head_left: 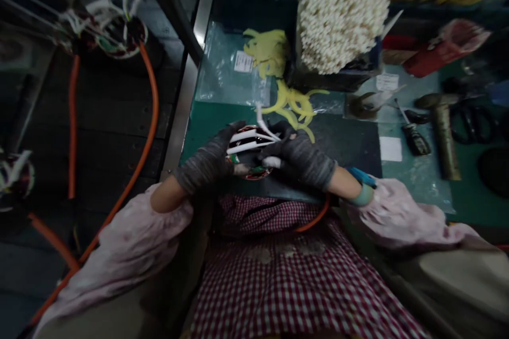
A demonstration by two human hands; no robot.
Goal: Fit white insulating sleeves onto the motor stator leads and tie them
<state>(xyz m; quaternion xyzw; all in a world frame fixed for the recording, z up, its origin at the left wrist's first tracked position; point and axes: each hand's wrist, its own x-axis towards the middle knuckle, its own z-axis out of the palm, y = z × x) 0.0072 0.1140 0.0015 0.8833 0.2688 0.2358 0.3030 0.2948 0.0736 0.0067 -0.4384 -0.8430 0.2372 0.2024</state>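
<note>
In front of me on the bench is a round part with copper windings and white-sleeved wires, which looks like a motor stator. My left hand, in a dark grey glove, curls around its left rim. White-sleeved wires run across the top of the part to my right hand. That gloved hand is closed on their ends at the right side; its fingertips are partly hidden. One white sleeve sticks up past the right fingers. Just beyond the hands lie loose yellow strips.
A bin holds a thick bundle of white tubes. To the right lie a screwdriver, a hammer and black-handled scissors. Similar wound parts with orange cables stand at the left, past the bench edge.
</note>
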